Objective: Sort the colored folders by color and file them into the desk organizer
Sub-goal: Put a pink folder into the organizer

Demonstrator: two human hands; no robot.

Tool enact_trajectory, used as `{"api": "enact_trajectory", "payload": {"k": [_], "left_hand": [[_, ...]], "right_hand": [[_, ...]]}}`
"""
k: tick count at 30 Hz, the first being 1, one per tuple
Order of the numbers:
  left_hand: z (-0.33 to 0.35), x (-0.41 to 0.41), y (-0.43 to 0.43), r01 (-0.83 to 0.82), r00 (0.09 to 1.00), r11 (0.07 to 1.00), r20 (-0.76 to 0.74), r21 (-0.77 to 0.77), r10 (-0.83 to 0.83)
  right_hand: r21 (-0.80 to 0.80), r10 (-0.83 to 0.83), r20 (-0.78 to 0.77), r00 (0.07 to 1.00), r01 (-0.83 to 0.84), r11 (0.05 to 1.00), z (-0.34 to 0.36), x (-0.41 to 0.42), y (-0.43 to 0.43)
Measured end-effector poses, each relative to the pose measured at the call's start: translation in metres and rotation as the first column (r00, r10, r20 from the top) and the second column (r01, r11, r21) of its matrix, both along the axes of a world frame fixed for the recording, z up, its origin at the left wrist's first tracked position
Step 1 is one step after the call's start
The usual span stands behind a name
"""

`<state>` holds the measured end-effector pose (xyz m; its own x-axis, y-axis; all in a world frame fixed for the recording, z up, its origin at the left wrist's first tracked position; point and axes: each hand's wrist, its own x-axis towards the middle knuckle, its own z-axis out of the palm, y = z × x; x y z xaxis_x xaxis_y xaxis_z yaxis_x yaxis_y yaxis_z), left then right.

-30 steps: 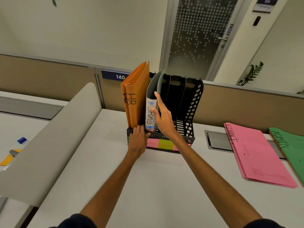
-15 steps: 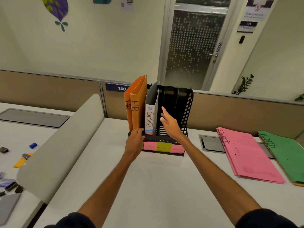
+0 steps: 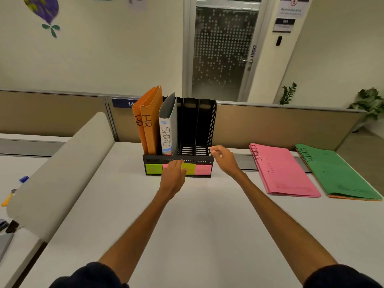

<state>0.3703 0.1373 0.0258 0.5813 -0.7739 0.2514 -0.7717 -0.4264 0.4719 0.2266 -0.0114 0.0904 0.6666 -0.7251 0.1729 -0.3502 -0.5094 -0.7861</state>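
hands at the desk organizer, folder stacks lying to the right

my left hand [image 3: 173, 173] rests with straight fingers against the front of the black desk organizer [image 3: 213, 121], over its coloured labels [image 3: 153, 169]. my right hand [image 3: 223, 157] hovers at the organizer's right front corner, fingers loosely curled, holding nothing; i cannot tell if it touches. two orange folders [image 3: 150, 121] marked hr stand upright at the organizer's left end, a grey folder [image 3: 168, 125] marked sports just beside them. flat on the white desk [image 3: 197, 215], well to the right, lie a pink folder stack [image 3: 284, 171] and a green folder stack [image 3: 336, 173].
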Motion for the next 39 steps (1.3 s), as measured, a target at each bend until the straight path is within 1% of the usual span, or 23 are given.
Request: {"api": "enact_trajectory", "payload": {"k": [5, 7, 10, 13, 16, 21, 26, 30, 34, 39], "left_hand": [[-0.006, -0.052, -0.025, 0.018, 1.000, 0.997, -0.011, 0.078, -0.017], [-0.008, -0.075, -0.039, 0.018, 1.000, 0.997, -0.025, 0.077, -0.016], [-0.010, -0.110, -0.060, 0.027, 0.999, 0.996, -0.027, 0.084, -0.025], [-0.014, -0.153, -0.087, 0.053, 0.994, 0.996, -0.097, 0.076, -0.046], [-0.021, -0.193, -0.113, 0.076, 0.990, 0.991, -0.126, 0.112, -0.062], [-0.033, -0.243, -0.144, 0.131, 0.980, 0.979, -0.172, 0.159, -0.104], [-0.036, -0.270, -0.177, 0.159, 0.971, 0.969, -0.207, 0.187, -0.119], [-0.038, -0.281, -0.205, 0.205, 0.936, 0.965, -0.320, 0.161, -0.146], [-0.042, -0.284, -0.230, 0.254, 0.907, 0.949, -0.387, 0.189, -0.166], [-0.049, -0.286, -0.259, 0.246, 0.877, 0.956, -0.457, 0.159, -0.149]], "right_hand": [[0.035, -0.070, -0.037, 0.997, 0.072, 0.997, -0.010, -0.069, -0.031], [0.044, -0.111, -0.059, 0.992, 0.113, 0.993, -0.013, -0.098, -0.048], [0.069, -0.126, -0.084, 0.988, 0.132, 0.989, -0.016, -0.139, -0.071], [0.070, -0.144, -0.122, 0.982, 0.153, 0.986, -0.022, -0.184, -0.100], [0.092, -0.172, -0.172, 0.970, 0.190, 0.977, -0.032, -0.224, -0.127], [0.129, -0.207, -0.209, 0.956, 0.237, 0.963, -0.047, -0.276, -0.164], [0.137, -0.258, -0.251, 0.933, 0.298, 0.945, -0.060, -0.309, -0.197], [0.166, -0.269, -0.302, 0.914, 0.329, 0.930, -0.073, -0.328, -0.224], [0.179, -0.260, -0.345, 0.902, 0.335, 0.925, -0.090, -0.334, -0.248], [0.167, -0.275, -0.400, 0.874, 0.365, 0.916, -0.113, -0.329, -0.272]]}}
